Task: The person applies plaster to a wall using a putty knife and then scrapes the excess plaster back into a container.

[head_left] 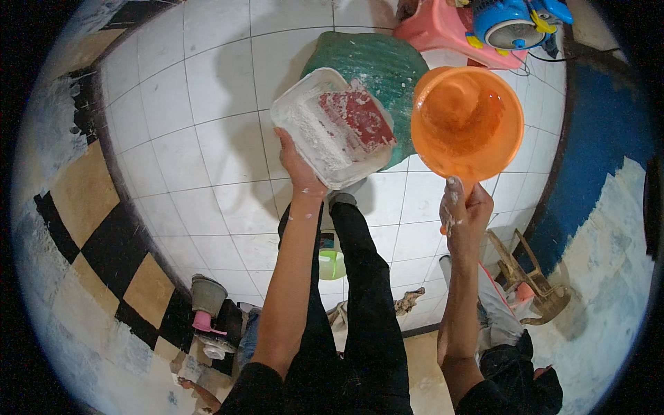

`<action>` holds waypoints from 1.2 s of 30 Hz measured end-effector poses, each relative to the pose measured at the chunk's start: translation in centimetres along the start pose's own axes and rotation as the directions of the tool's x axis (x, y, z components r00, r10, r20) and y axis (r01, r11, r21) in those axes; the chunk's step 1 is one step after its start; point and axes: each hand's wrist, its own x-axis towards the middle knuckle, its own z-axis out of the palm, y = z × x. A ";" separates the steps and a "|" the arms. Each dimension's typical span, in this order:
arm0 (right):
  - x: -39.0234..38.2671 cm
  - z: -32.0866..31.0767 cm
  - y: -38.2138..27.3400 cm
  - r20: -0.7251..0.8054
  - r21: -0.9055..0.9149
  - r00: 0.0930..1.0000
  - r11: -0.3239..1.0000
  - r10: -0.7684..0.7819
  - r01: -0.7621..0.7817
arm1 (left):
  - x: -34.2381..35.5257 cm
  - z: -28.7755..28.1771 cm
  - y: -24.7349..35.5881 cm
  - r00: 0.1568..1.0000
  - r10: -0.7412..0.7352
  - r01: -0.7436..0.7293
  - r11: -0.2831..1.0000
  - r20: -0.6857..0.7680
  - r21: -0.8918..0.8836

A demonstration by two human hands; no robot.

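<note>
My left hand [302,166] is closed on the near left side of a white plastic tub [287,104]. White powder [325,135] lies in the tub, along with a flat dark red piece [360,117] smeared with white. To the right, my right hand [465,211] grips the handle of an orange water dipper [474,167], its mouth facing up. Its inside looks wet, with what seems to be clear water at the bottom. White residue marks my right thumb and fingers. The tub and the dipper are apart, both held above the floor.
A green sack [408,79] dusted white lies on the white tiled floor [221,166]. Beyond are a pink plastic stool [432,31] and a blue fan [508,24]. A wooden chair [539,294] and another person [512,360] are at lower right; a grey bucket [207,294] stands lower left.
</note>
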 end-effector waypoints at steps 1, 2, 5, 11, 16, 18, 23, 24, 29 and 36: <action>-0.4 0.1 -0.4 -0.017 -0.028 1.000 1.000 -0.010 0.010 | 0.0 0.3 0.0 1.000 0.006 -0.006 1.000 0.004 -0.012; -0.7 0.2 -0.6 -0.036 -0.057 0.999 0.998 -0.018 0.016 | -0.2 0.8 0.1 1.000 -0.002 0.002 1.000 0.003 -0.022; -1.5 0.4 -0.9 -0.075 -0.131 0.997 0.991 -0.025 0.015 | -0.8 2.0 0.4 1.000 -0.021 0.021 0.999 0.008 -0.036; -2.0 1.0 -0.5 -0.118 -0.145 0.988 0.986 -0.099 0.081 | -1.1 2.9 0.9 0.999 -0.025 0.026 0.999 0.032 -0.027; -2.1 0.6 -0.2 -0.120 -0.370 0.979 0.922 -0.167 0.112 | -0.9 2.8 0.8 1.000 -0.013 0.013 0.999 0.018 -0.039; -2.4 0.9 -0.3 -0.139 -0.360 0.975 0.926 -0.174 0.114 | -1.0 3.0 1.0 1.000 -0.024 0.024 0.999 0.008 -0.045; -2.7 1.6 -0.4 -0.156 -0.322 0.966 0.935 -0.207 0.148 | -1.3 3.5 1.3 0.998 0.000 0.002 1.000 0.055 -0.026; -2.8 1.5 -0.3 -0.141 -0.367 0.965 0.916 -0.223 0.158 | -1.3 3.6 1.2 0.999 0.000 0.001 1.000 0.052 -0.025; -2.7 1.2 0.5 -0.109 -0.441 0.952 0.873 -0.284 0.210 | -0.8 2.8 0.8 0.997 0.016 -0.016 1.000 0.077 0.006; -2.5 1.8 -0.2 -0.143 -0.411 0.947 0.888 -0.288 0.209 | -1.0 3.1 1.0 0.997 0.012 -0.013 1.000 0.082 0.012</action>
